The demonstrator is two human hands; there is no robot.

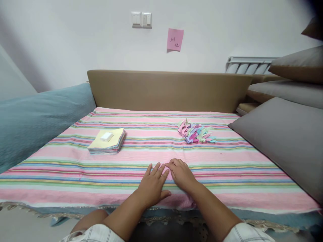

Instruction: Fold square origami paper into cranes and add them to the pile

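Note:
A small pink piece of paper [170, 175], apparently folded, lies on the striped cloth [136, 154] between my two hands and is largely covered by them. My left hand [153, 185] rests flat with its fingers spread, the fingertips at the paper's left side. From the right, my right hand [182, 174] has its fingers bent and held together, with the tips at the paper's upper edge. Beyond my right hand sits a pile of folded paper cranes [195, 132] in several colours. To the left is a stack of coloured paper sheets [113, 141], yellow on top.
A small white box [106, 136] lies on the paper stack. Grey cushions [285, 141] are piled at the right, and a blue-covered armrest [47, 117] borders the left. Behind the cloth runs a brown backrest [166, 90]; a pink note [175, 39] hangs on the wall.

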